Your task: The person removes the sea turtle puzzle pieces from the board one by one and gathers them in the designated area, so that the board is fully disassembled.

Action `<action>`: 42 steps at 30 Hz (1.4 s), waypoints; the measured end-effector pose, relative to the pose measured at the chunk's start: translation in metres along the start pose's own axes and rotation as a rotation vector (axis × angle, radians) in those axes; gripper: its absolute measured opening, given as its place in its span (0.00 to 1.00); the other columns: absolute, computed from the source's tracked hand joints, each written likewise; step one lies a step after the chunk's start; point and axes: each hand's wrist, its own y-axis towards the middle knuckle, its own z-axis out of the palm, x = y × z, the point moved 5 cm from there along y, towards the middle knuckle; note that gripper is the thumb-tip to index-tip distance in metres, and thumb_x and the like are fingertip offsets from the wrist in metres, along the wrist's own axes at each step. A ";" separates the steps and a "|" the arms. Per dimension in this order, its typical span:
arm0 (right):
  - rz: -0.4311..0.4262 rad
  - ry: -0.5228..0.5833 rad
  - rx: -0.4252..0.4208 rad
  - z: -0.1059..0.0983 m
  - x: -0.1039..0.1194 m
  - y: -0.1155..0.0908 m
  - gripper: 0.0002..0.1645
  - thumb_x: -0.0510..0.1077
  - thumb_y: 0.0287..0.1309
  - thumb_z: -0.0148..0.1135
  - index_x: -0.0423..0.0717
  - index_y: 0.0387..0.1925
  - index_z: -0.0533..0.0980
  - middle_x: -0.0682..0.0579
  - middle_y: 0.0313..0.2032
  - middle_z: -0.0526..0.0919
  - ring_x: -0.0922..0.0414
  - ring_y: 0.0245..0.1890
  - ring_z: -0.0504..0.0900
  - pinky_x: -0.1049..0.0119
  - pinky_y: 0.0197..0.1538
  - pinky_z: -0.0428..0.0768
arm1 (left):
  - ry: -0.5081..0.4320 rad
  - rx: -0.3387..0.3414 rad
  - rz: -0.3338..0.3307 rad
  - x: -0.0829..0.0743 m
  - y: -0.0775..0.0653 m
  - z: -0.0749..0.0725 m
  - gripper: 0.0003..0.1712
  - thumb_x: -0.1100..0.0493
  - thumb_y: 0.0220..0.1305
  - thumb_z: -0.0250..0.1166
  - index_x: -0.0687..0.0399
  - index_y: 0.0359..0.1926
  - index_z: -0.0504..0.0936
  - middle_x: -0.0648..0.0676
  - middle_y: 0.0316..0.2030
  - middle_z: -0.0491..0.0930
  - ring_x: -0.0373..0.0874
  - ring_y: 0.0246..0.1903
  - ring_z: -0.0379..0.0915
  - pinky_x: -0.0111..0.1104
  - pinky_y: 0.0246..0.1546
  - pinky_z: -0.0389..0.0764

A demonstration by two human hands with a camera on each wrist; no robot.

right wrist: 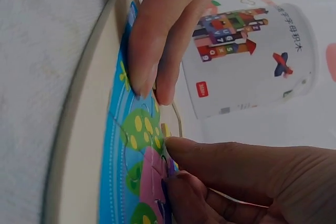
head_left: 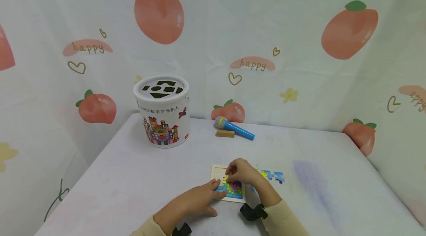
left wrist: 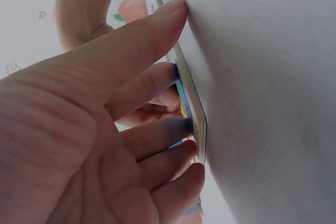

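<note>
A wooden-framed jigsaw puzzle [head_left: 217,172] lies on the table, its near part filled with blue, green and pink pieces and its far left part bare wood. My left hand [head_left: 199,199] rests on its left side, fingers spread across the edge; in the left wrist view, that hand's thumb [left wrist: 152,24] lies off the board. Over the far right part is my right hand [head_left: 244,172]. In the right wrist view, its thumb [right wrist: 202,156] and forefinger pinch a puzzle piece [right wrist: 167,129] at the picture's surface; the fingers hide most of that piece.
Loose puzzle pieces [head_left: 273,175] lie to the right of the board, partly behind the right forearm. Farther back are a blue toy microphone [head_left: 237,129], a small wooden block [head_left: 225,133] and a white block bucket [head_left: 163,117] with shaped holes in its lid.
</note>
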 end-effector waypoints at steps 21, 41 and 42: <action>0.017 0.006 -0.010 0.000 0.003 -0.004 0.09 0.35 0.46 0.69 0.37 0.28 0.76 0.53 0.24 0.75 0.61 0.25 0.71 0.72 0.30 0.75 | -0.012 -0.006 0.014 0.001 0.001 0.001 0.34 0.47 0.53 0.66 0.38 0.63 0.70 0.56 0.69 0.59 0.52 0.69 0.54 0.43 0.60 0.71; 0.043 0.201 0.040 -0.002 -0.011 -0.004 0.12 0.38 0.51 0.67 0.38 0.35 0.74 0.54 0.21 0.77 0.63 0.22 0.74 0.71 0.30 0.79 | -0.021 0.009 -0.004 0.001 0.002 0.002 0.34 0.46 0.53 0.66 0.36 0.63 0.70 0.55 0.69 0.58 0.52 0.69 0.55 0.43 0.60 0.70; 0.050 0.213 0.038 -0.002 -0.012 -0.005 0.12 0.39 0.51 0.67 0.38 0.36 0.74 0.54 0.22 0.77 0.63 0.22 0.74 0.71 0.30 0.80 | -0.018 0.009 -0.003 0.001 0.002 0.001 0.34 0.46 0.53 0.66 0.36 0.63 0.70 0.55 0.69 0.58 0.52 0.69 0.55 0.43 0.60 0.70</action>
